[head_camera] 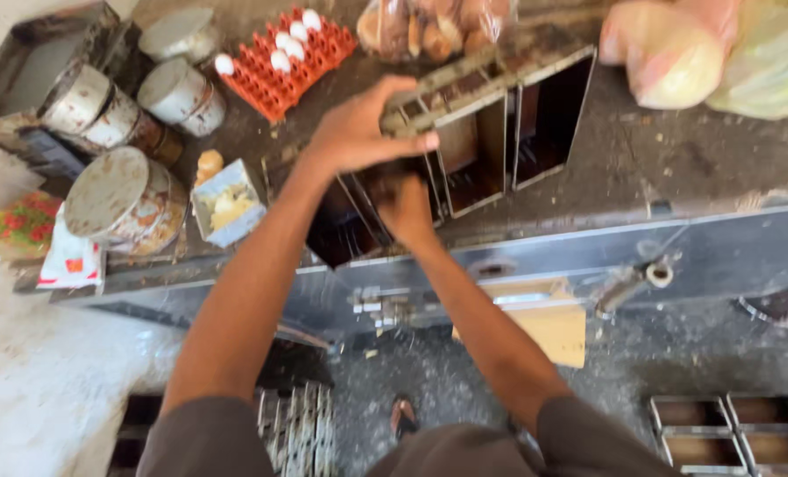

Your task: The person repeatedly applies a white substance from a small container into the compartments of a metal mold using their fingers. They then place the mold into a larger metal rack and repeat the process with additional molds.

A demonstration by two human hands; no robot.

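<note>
Left hand [358,124] grips the top rim of a strapped set of dark bread tins [464,132] tilted on the worktop [676,168], fingers curled over the edge. Right hand [404,208] reaches into one tin; its grip is hidden, can't tell. Egg tray [275,66] and round cans [120,199] sit to the left.

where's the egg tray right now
In the head view, the red egg tray sits at the back of the counter, upper left of centre, between the round tins on its left and a bag of bread on its right.
</note>
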